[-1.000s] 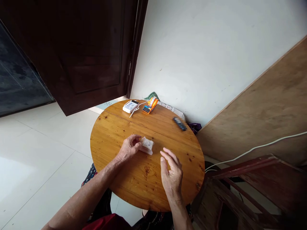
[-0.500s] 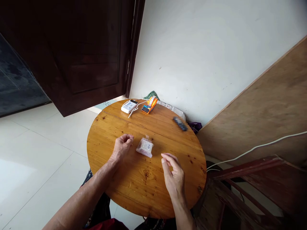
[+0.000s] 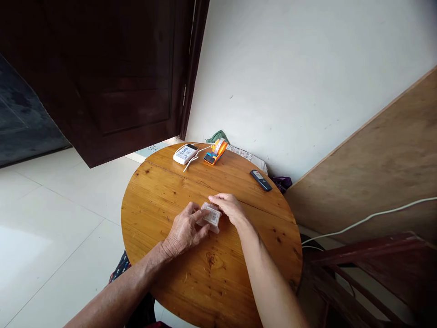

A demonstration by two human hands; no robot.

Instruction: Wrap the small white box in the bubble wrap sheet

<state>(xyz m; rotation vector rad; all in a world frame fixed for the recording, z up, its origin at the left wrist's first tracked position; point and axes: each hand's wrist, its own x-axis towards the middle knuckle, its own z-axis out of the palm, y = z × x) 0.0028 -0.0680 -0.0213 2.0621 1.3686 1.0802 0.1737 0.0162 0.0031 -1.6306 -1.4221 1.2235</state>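
A small flat box [image 3: 212, 215] with a printed label, wrapped in clear plastic, lies near the middle of the round wooden table [image 3: 153, 182]. My left hand [image 3: 186, 229] grips it from the left, its fingers lying over the label and its thumb along the near side. At the far right edge of the package, my right hand [image 3: 229, 207] has its fingers and thumb closed on the plastic wrap. The fingers partly cover the package, so its far edge is only partly visible.
Toward the back of the table stand a white device [image 3: 185, 154] with a white cord and an orange tape dispenser [image 3: 215, 151]. A dark handheld device [image 3: 261, 180] lies at the back right. A brown door [image 3: 129, 91] hangs on the left; a dark red wooden chair [image 3: 372, 255] stands right.
Both hands have come in from either side onto the wrapped box. My right hand moved up and left to its far edge; the left moved right and down onto it.
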